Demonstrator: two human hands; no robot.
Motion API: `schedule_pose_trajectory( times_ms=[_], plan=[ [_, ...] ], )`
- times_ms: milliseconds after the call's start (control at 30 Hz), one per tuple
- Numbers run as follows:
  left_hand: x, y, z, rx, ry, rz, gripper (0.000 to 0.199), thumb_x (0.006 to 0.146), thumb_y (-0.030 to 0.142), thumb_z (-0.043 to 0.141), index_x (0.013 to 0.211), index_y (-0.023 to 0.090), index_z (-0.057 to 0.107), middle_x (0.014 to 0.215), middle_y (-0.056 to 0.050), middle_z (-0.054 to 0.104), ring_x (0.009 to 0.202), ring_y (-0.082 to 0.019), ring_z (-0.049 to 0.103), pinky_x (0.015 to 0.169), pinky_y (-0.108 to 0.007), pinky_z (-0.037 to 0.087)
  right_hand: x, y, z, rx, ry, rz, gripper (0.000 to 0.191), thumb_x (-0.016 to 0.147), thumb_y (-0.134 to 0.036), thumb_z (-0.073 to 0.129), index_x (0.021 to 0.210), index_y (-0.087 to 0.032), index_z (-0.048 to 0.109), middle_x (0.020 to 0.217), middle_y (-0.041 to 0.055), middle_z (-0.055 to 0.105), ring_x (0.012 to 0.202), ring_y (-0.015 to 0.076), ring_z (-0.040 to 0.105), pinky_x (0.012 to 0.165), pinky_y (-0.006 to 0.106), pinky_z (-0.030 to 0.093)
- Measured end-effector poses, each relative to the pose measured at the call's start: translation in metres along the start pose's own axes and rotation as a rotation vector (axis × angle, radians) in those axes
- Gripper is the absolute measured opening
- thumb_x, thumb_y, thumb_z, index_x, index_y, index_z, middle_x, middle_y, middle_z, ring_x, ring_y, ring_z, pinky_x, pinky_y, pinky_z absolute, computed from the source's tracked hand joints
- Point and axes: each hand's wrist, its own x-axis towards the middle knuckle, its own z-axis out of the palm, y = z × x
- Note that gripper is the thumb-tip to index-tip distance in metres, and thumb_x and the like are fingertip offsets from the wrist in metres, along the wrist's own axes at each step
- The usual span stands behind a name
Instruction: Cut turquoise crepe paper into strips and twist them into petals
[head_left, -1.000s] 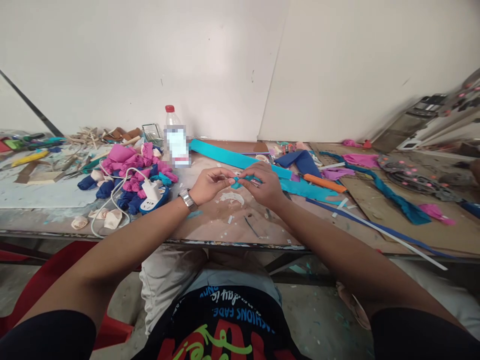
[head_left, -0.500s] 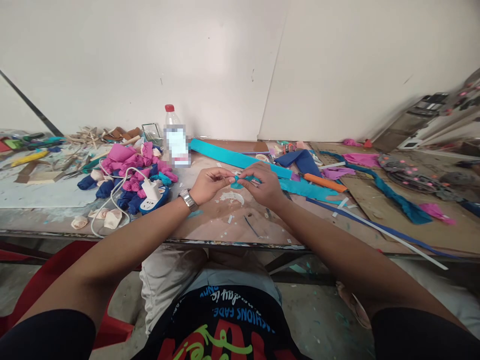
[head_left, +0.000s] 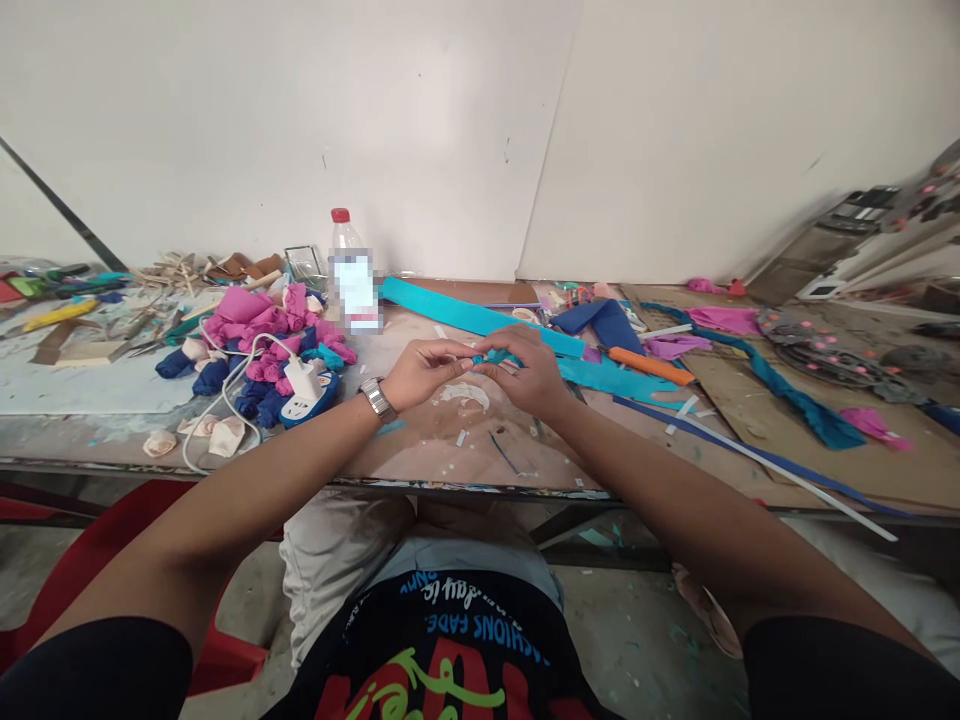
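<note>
Over the middle of the table, my left hand [head_left: 426, 374] pinches the left side of a small teal piece [head_left: 478, 361] between thumb and finger. My right hand [head_left: 525, 370] closes on the same piece from the right, its fingertips almost touching the left ones. More teal material shows between the right fingers. Behind the hands lies a long turquoise strip [head_left: 450, 309], and another turquoise strip [head_left: 615, 380] runs out to the right of my right hand. Much of the small piece is hidden by the fingers.
Left of the hands are pink and blue crumpled bundles [head_left: 251, 315], a power strip [head_left: 306, 400] with a white cable, and a bottle [head_left: 345, 235] behind a phone. On the right lie an orange tool [head_left: 651, 365], a dark blue strip, a white stick [head_left: 810, 480] and cardboard.
The teal piece, which hung as a small rounded flap below the fingertips, now looks more compact between them. The fingers of both hands have shifted slightly around it.
</note>
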Motion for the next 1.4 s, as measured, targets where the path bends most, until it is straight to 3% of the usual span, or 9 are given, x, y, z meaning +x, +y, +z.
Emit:
schedule_pose_trajectory(
  times_ms=[100,300,433,533,667,833,1200,1400],
  plan=[
    [0.000,-0.003,-0.001,-0.029,0.003,-0.032,0.038,0.074,0.048,0.088,0.098,0.019,0.082,0.094,-0.009,0.080,0.086,-0.022,0.073,0.085,-0.039,0.058,0.000,-0.001,0.000,0.010,0.017,0.001,0.027,0.092,-0.053,0.071,0.100,-0.028,0.073,0.096,0.0044,0.078,0.095,0.0254,0.071,0.091,0.044,0.049],
    [0.002,0.000,0.000,-0.134,0.015,-0.046,0.043,0.070,0.045,0.092,0.095,0.016,0.074,0.099,-0.007,0.078,0.083,-0.017,0.072,0.077,-0.030,0.057,0.001,-0.003,0.000,0.008,0.045,-0.021,0.024,0.090,-0.050,0.075,0.097,-0.027,0.075,0.093,0.0044,0.078,0.092,0.0244,0.072,0.091,0.044,0.050],
    [0.003,0.004,0.001,-0.139,0.009,-0.036,0.043,0.071,0.044,0.092,0.092,0.016,0.067,0.089,-0.003,0.074,0.076,-0.013,0.068,0.071,-0.026,0.053,0.001,-0.004,0.000,-0.015,0.012,-0.021,0.025,0.093,-0.049,0.072,0.103,-0.027,0.078,0.099,0.0054,0.079,0.095,0.0246,0.072,0.092,0.044,0.049],
    [0.003,0.004,0.001,-0.114,0.023,-0.022,0.042,0.072,0.044,0.091,0.092,0.017,0.066,0.093,-0.003,0.072,0.081,-0.013,0.067,0.073,-0.025,0.052,0.001,-0.003,0.000,-0.017,-0.003,-0.029,0.023,0.096,-0.046,0.069,0.103,-0.027,0.078,0.099,0.0057,0.079,0.095,0.0243,0.071,0.091,0.043,0.049],
    [0.003,0.002,-0.001,-0.131,-0.011,-0.062,0.040,0.076,0.043,0.088,0.100,0.017,0.069,0.098,-0.004,0.071,0.089,-0.014,0.065,0.078,-0.026,0.051,0.002,-0.001,-0.001,-0.002,0.039,-0.006,0.024,0.096,-0.047,0.068,0.101,-0.026,0.077,0.099,0.0066,0.078,0.095,0.0250,0.071,0.091,0.044,0.051],
    [0.001,-0.003,-0.003,-0.284,-0.088,-0.199,0.045,0.081,0.043,0.085,0.115,0.022,0.065,0.089,0.000,0.067,0.082,-0.012,0.062,0.075,-0.025,0.050,0.002,-0.002,-0.002,0.042,0.064,0.013,0.023,0.093,-0.048,0.071,0.099,-0.026,0.077,0.096,0.0068,0.077,0.093,0.0253,0.071,0.090,0.045,0.052],
    [0.005,-0.009,-0.003,-0.176,-0.068,-0.053,0.041,0.082,0.046,0.084,0.108,0.020,0.065,0.087,0.000,0.068,0.075,-0.010,0.059,0.072,-0.024,0.048,0.001,-0.006,-0.001,0.124,0.061,0.089,0.024,0.093,-0.048,0.072,0.096,-0.025,0.075,0.095,0.0067,0.077,0.091,0.0243,0.069,0.088,0.044,0.053],
    [0.003,-0.006,-0.001,-0.161,-0.081,-0.071,0.037,0.085,0.044,0.081,0.111,0.021,0.067,0.100,-0.003,0.068,0.088,-0.013,0.062,0.077,-0.026,0.051,0.002,-0.005,-0.002,0.112,0.063,0.107,0.026,0.090,-0.052,0.075,0.092,-0.025,0.075,0.092,0.0056,0.077,0.089,0.0242,0.069,0.089,0.044,0.052]
  ],
)
